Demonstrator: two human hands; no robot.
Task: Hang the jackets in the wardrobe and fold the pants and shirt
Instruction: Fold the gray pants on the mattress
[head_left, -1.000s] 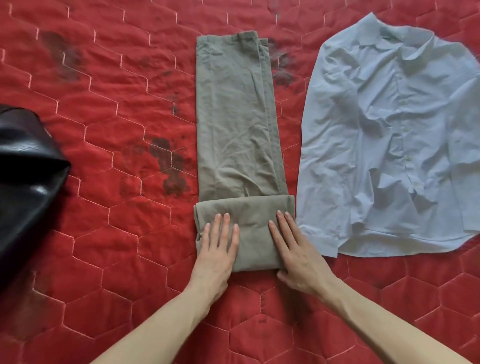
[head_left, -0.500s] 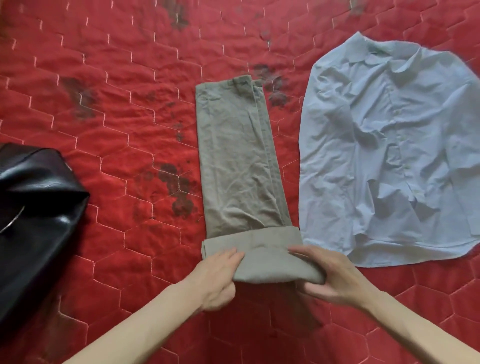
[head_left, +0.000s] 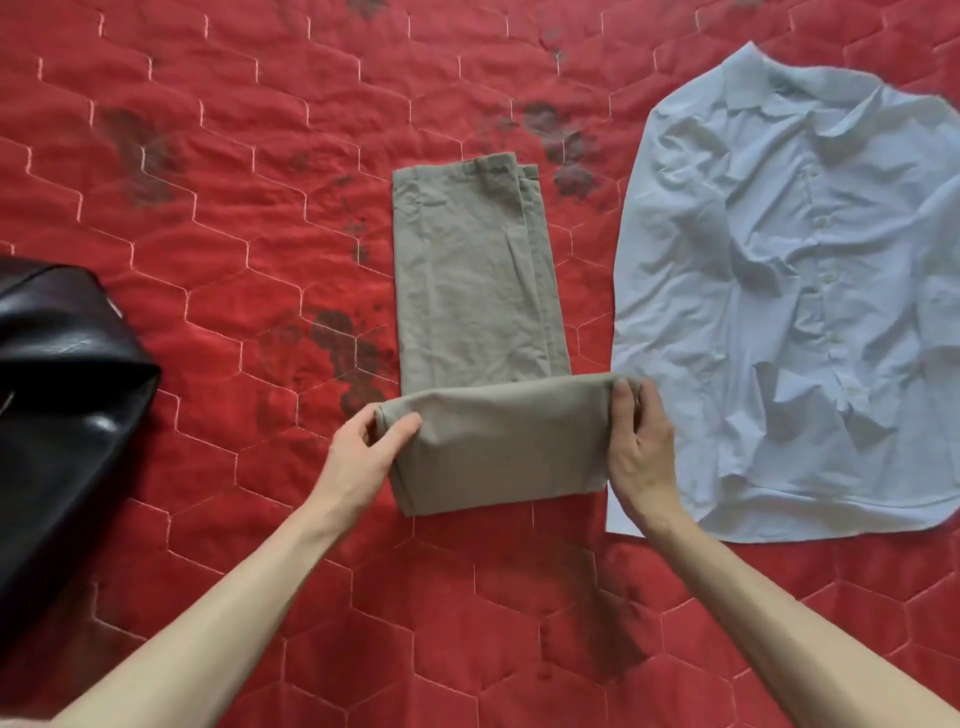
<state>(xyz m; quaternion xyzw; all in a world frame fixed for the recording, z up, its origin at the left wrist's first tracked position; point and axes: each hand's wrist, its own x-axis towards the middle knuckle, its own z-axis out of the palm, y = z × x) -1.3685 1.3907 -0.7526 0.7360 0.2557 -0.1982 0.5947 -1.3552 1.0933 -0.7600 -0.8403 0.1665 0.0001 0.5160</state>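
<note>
Olive-green pants (head_left: 472, 280) lie lengthwise in the middle of the red quilt, their near end folded up into a thick flap (head_left: 498, 447). My left hand (head_left: 369, 452) pinches the flap's left end, thumb on top. My right hand (head_left: 639, 447) grips the flap's right end, fingers curled over its upper corner. A pale blue shirt (head_left: 795, 291) lies spread flat and wrinkled to the right of the pants, collar away from me. A black leather jacket (head_left: 57, 415) sits at the left edge, partly out of view.
The red quilted cover (head_left: 208, 208) with hexagon stitching and dark blotches fills the whole view. The shirt's near hem lies close to my right wrist.
Both hands went from pressing flat on the fold to gripping its two ends, and the folded flap has been rolled over once more, so it is thicker and farther up the pants.
</note>
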